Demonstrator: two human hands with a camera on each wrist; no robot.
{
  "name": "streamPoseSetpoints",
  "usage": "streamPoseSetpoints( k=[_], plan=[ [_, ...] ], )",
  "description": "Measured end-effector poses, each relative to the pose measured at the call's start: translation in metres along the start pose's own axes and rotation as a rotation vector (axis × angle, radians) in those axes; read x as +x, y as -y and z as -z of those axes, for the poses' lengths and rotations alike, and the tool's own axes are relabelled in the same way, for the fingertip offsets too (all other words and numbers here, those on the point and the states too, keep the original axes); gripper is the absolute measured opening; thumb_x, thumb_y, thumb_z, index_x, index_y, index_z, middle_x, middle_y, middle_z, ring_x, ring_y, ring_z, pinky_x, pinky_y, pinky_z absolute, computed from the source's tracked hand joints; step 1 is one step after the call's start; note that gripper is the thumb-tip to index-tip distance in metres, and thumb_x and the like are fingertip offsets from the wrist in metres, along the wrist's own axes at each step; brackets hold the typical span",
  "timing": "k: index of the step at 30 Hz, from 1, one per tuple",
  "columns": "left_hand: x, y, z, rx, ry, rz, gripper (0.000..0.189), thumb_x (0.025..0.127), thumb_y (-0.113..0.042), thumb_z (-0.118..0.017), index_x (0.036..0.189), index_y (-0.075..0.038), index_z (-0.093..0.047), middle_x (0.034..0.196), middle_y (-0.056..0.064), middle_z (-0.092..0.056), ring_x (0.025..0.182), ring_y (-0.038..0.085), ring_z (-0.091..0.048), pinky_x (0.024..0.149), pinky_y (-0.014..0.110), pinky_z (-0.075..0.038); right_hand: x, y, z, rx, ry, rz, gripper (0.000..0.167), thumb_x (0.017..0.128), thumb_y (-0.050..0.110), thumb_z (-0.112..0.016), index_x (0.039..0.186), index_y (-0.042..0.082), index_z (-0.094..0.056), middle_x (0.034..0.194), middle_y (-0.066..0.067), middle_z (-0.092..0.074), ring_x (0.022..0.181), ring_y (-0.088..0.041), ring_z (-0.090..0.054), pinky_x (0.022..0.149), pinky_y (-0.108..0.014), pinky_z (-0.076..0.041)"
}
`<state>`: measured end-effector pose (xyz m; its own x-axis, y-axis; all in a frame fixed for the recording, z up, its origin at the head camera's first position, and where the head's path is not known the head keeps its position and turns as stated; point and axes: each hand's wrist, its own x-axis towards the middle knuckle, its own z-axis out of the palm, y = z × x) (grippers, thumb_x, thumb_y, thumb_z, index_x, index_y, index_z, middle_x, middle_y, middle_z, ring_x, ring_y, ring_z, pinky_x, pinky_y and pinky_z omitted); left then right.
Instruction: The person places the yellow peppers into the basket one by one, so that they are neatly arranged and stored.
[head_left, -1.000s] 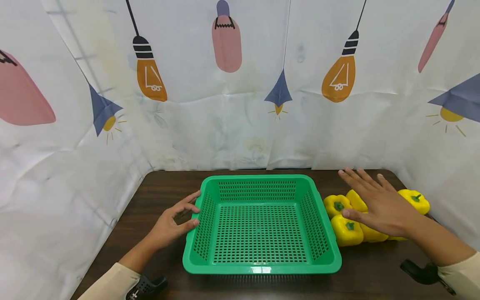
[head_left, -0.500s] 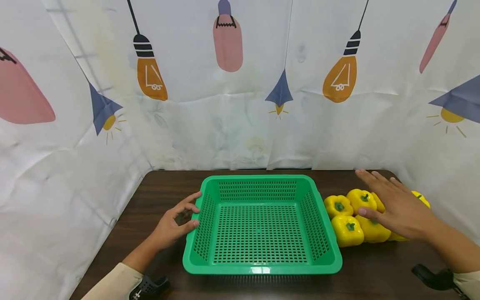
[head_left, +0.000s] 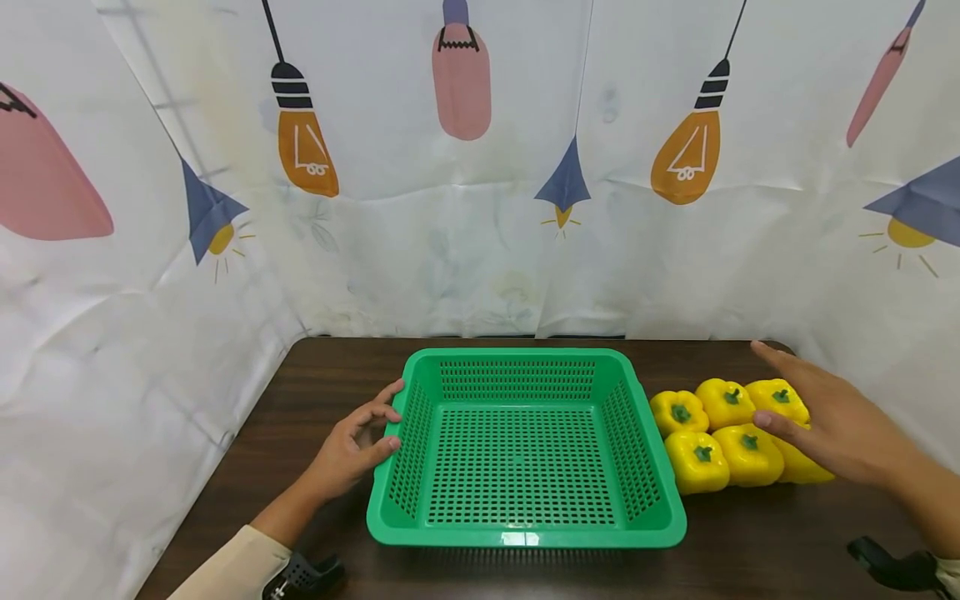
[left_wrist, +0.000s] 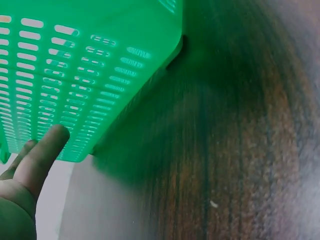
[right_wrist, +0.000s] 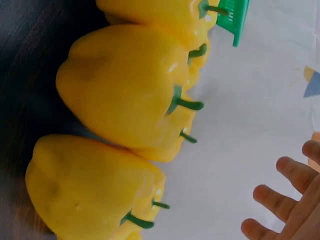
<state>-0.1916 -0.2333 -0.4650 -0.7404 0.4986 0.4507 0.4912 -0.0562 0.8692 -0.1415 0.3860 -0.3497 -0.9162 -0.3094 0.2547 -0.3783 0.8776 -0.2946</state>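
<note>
Six yellow bell peppers (head_left: 738, 460) sit bunched in two rows near the desk's (head_left: 337, 377) right edge. Right hand (head_left: 840, 425) has slid further toward that edge, fingers loose and holding nothing, so the whole bunch shows; looks like no pepper's picked up yet. Green basket (head_left: 450, 536) hasn't budged mid-desk, left hand's (head_left: 341, 458) relaxed fingers touching its left side.

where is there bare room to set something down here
Inside the green basket, nothing lies on its floor. Bare table shows beyond the left hand, left of the basket, and on the near side of the peppers. It's crowded right of the basket: peppers packed together, right hand beside them.
</note>
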Motion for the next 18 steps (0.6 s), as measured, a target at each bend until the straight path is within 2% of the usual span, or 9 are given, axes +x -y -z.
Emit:
streamPoseSetpoints(
  k=[6,11,13,16,18],
  plan=[
    [0.001,0.000,-0.002,0.019,-0.007,-0.001,0.023,0.098,0.013,-0.053,0.120,0.007,-0.051,0.165,0.030,-0.018,0.154,0.017,-0.022,0.114,0.024,-0.033,-0.005,-0.009,0.001,-0.008,0.027,-0.085,0.083,0.102,0.033,-0.065,0.166,0.016,-0.014,0.158,-0.036,-0.028,0.132,-0.065,-0.031,0.101,-0.081,-0.019],
    [0.000,-0.001,-0.003,0.024,-0.016,0.002,0.022,0.098,0.013,-0.053,0.119,0.008,-0.050,0.164,0.030,-0.018,0.154,0.016,-0.020,0.114,0.022,-0.031,-0.009,-0.015,0.001,0.025,0.069,-0.160,0.083,0.103,0.035,-0.063,0.166,0.016,-0.011,0.156,-0.039,-0.024,0.131,-0.066,-0.029,0.092,-0.082,-0.025],
    [0.000,-0.002,-0.004,0.022,-0.019,0.008,0.022,0.098,0.013,-0.053,0.120,0.008,-0.050,0.164,0.031,-0.017,0.154,0.015,-0.020,0.114,0.022,-0.031,-0.011,-0.018,0.001,0.049,0.082,-0.187,0.084,0.103,0.035,-0.063,0.166,0.018,-0.011,0.158,-0.038,-0.021,0.133,-0.067,-0.026,0.092,-0.083,-0.024],
    [0.000,-0.003,-0.005,0.014,-0.029,0.027,0.022,0.099,0.011,-0.054,0.120,0.006,-0.051,0.165,0.030,-0.017,0.154,0.014,-0.021,0.114,0.022,-0.031,-0.015,-0.022,0.000,0.093,0.086,-0.205,0.086,0.102,0.035,-0.065,0.166,0.018,-0.011,0.160,-0.037,-0.017,0.137,-0.068,-0.018,0.096,-0.086,-0.016],
    [0.001,-0.004,-0.005,0.011,-0.034,0.036,0.023,0.099,0.010,-0.054,0.120,0.006,-0.051,0.165,0.029,-0.017,0.153,0.013,-0.021,0.114,0.022,-0.032,-0.017,-0.025,-0.001,0.102,0.075,-0.208,0.087,0.100,0.034,-0.068,0.166,0.017,-0.013,0.160,-0.038,-0.019,0.137,-0.068,-0.018,0.096,-0.086,-0.015]
  ],
)
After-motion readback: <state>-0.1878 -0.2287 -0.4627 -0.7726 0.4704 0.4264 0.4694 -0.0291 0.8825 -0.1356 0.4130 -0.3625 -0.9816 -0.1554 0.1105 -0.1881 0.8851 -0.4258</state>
